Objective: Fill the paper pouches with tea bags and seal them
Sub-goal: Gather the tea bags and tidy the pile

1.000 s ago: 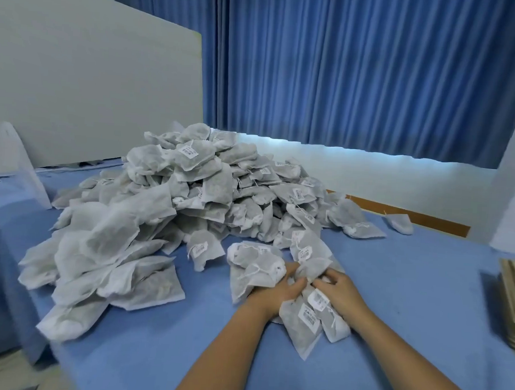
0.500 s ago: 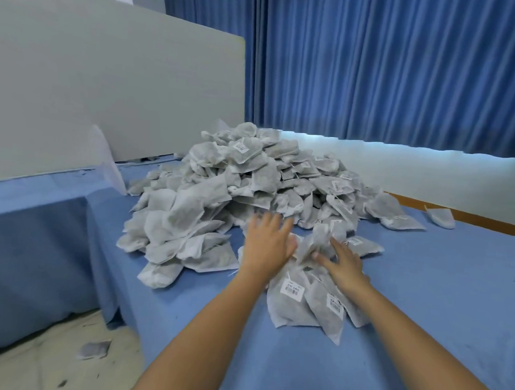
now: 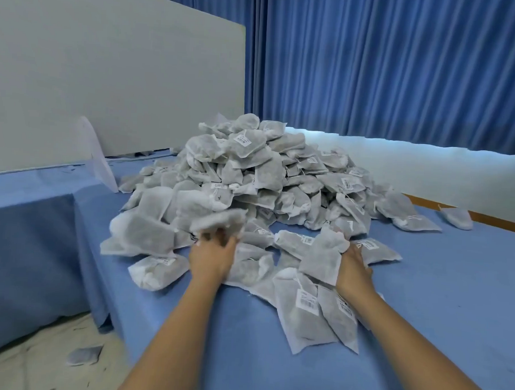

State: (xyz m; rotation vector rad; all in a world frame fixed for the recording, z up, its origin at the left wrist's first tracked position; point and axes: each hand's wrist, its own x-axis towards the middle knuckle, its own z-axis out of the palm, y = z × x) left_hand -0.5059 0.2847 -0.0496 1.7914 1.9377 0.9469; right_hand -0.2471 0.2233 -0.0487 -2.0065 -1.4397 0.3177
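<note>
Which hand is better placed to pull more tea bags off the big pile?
Left. The left hand grips a bag at the near edge of the pile; the right hand holds a loose bag off to the side.

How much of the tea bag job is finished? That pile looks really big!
Hardly started, it seems. Done: no filled or sealed pouch shows anywhere. In hand: the left hand grips a tea bag at the near edge of the pile, and the right hand holds a second tea bag. Left: the whole pile on the table, plus all the filling and sealing.
</note>
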